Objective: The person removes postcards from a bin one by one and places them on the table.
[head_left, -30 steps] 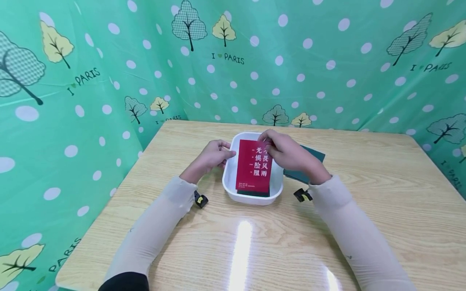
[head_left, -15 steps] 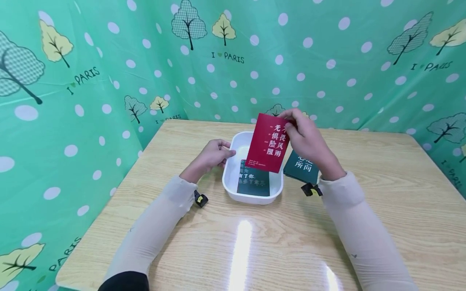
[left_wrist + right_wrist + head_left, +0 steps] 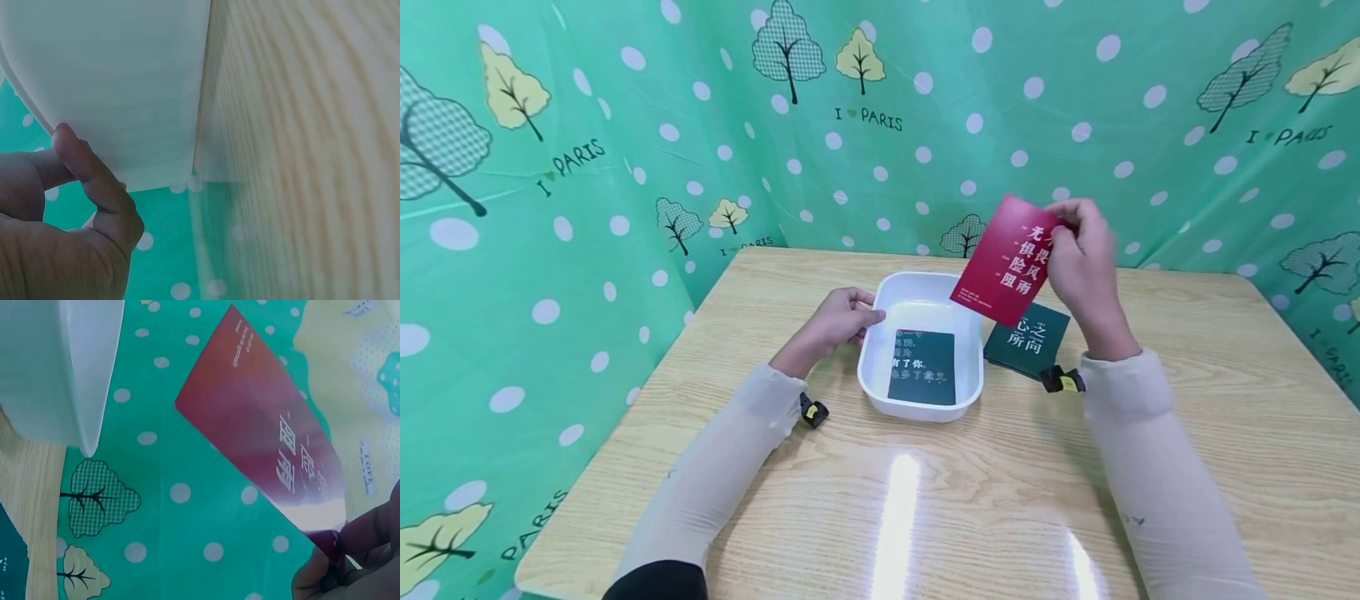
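My right hand (image 3: pixel 1086 267) pinches the top right corner of a red card (image 3: pixel 1007 258) printed with white Chinese characters. The card hangs tilted in the air, up and to the right of a white plastic tub (image 3: pixel 917 313). In the right wrist view, thumb and fingers grip the bent corner of the card, and light glares off its surface. My left hand (image 3: pixel 842 317) holds the tub's left rim, with a digit over the edge in the left wrist view. A dark green card (image 3: pixel 921 375) with pale lettering lies flat in the tub.
Dark green cards (image 3: pixel 1028 340) with white characters lie on the wooden table (image 3: pixel 1187 400) just right of the tub. Behind the table and along its left side hangs a green dotted cloth (image 3: pixel 700 150). Small black devices (image 3: pixel 812 411) sit at both wrists.
The red card has come up out of the tub and moved right in my right hand, uncovering the green card beneath. My left hand has stayed on the rim.
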`<move>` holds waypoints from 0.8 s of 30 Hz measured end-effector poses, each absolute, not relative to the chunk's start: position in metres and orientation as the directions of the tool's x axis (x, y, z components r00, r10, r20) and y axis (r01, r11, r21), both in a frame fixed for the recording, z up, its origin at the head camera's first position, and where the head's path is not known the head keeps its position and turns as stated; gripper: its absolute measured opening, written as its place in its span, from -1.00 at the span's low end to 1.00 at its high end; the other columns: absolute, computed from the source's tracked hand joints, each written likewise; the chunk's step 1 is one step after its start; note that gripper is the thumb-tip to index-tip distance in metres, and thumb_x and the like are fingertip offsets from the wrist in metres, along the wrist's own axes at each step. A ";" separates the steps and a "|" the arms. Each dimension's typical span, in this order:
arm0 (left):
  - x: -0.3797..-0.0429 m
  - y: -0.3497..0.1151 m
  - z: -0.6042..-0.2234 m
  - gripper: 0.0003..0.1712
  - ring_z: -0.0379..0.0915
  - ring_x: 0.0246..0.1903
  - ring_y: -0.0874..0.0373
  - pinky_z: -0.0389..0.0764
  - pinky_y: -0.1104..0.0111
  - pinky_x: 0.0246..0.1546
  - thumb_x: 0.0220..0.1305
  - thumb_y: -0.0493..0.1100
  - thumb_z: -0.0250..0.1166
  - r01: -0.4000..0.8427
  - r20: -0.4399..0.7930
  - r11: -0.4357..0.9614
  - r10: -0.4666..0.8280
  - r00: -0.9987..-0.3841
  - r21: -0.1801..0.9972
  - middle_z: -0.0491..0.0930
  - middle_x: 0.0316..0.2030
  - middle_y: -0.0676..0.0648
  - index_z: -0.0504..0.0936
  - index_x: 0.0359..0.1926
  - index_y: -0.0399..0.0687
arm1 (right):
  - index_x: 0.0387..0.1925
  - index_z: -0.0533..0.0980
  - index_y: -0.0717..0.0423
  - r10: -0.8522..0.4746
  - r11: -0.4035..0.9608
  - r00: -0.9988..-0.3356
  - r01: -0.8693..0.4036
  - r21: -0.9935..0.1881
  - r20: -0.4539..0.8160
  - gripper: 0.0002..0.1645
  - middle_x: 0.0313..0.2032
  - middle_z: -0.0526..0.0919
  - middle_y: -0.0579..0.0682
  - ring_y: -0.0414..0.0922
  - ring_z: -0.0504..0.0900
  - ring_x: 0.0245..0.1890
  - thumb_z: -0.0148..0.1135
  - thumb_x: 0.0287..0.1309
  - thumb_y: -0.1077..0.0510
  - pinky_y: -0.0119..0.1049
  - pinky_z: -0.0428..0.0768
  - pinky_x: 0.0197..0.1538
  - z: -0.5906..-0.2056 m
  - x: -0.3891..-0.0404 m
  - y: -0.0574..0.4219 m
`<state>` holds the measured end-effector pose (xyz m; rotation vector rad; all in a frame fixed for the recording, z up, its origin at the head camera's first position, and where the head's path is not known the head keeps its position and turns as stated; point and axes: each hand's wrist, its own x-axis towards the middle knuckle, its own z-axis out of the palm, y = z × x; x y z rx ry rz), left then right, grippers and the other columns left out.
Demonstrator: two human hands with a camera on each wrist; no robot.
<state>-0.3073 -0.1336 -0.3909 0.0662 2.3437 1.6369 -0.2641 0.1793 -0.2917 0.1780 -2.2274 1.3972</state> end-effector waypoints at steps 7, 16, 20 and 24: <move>-0.307 -0.134 -0.390 -0.63 0.47 -0.55 0.12 0.60 0.26 -0.50 0.30 -0.18 0.32 -0.132 -0.213 0.371 0.187 -0.959 0.919 0.59 -0.29 -0.19 0.43 0.05 -0.17 | 0.04 0.38 0.13 0.304 0.470 -0.880 -0.196 -0.861 0.366 -0.67 -0.10 0.42 -0.04 -0.17 0.39 -0.17 -0.29 0.46 0.16 -0.32 0.51 -0.21 -0.303 -0.280 0.202; -0.306 -0.133 -0.390 -0.62 0.48 -0.54 0.12 0.58 0.31 -0.54 0.29 -0.18 0.32 -0.136 -0.215 0.360 0.186 -0.959 0.923 0.58 -0.30 -0.18 0.43 0.05 -0.18 | 0.01 0.38 0.05 0.398 0.424 -0.895 -0.016 -0.905 0.203 -0.67 -0.03 0.37 -0.06 -0.17 0.35 -0.08 -0.33 0.45 0.14 -0.32 0.49 -0.15 -0.320 -0.297 0.230; -0.306 -0.133 -0.390 -0.62 0.47 -0.54 0.12 0.59 0.31 -0.54 0.29 -0.19 0.32 -0.131 -0.209 0.360 0.186 -0.960 0.924 0.58 -0.30 -0.18 0.43 0.05 -0.19 | 0.07 0.38 0.12 0.392 0.445 -0.907 0.038 -0.895 0.156 -0.63 0.04 0.35 0.03 -0.11 0.34 0.01 -0.32 0.43 0.15 -0.29 0.49 -0.10 -0.330 -0.303 0.234; -0.306 -0.132 -0.390 -0.62 0.48 -0.54 0.12 0.58 0.34 -0.57 0.29 -0.20 0.32 -0.130 -0.206 0.349 0.190 -0.960 0.928 0.58 -0.30 -0.19 0.42 0.05 -0.20 | 0.14 0.34 0.19 0.362 0.473 -0.927 0.090 -0.877 0.101 -0.57 0.11 0.33 0.11 -0.01 0.32 0.07 -0.34 0.41 0.15 -0.22 0.48 -0.05 -0.340 -0.306 0.235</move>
